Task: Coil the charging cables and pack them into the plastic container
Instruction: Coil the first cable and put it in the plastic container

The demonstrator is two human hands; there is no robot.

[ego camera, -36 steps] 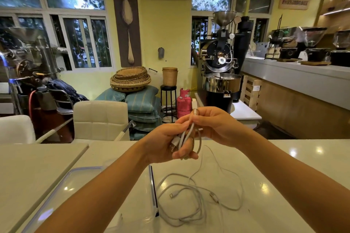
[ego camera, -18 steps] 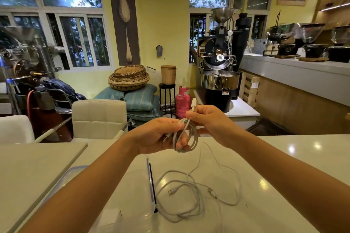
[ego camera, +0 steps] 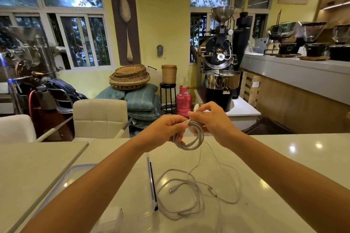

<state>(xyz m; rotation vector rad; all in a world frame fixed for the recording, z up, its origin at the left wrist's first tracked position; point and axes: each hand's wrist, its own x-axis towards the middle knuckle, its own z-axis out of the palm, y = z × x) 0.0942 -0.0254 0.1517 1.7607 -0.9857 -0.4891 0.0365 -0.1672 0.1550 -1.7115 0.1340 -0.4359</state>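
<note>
Aloft, cable coil point(ego camera: 201, 136) between both hands' fingers point(ego camera: 198, 112).

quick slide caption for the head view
Left hand holds a white cable coil, right hand pinches its end, above loose cables and a plastic container.

This is a coffee roasting shop. Just beyond the grip of the right hand point(ego camera: 214, 121) stands a black coffee roaster point(ego camera: 217, 56); to the right of that grip a counter point(ego camera: 295, 73) carries grinders point(ego camera: 312, 38).
</note>
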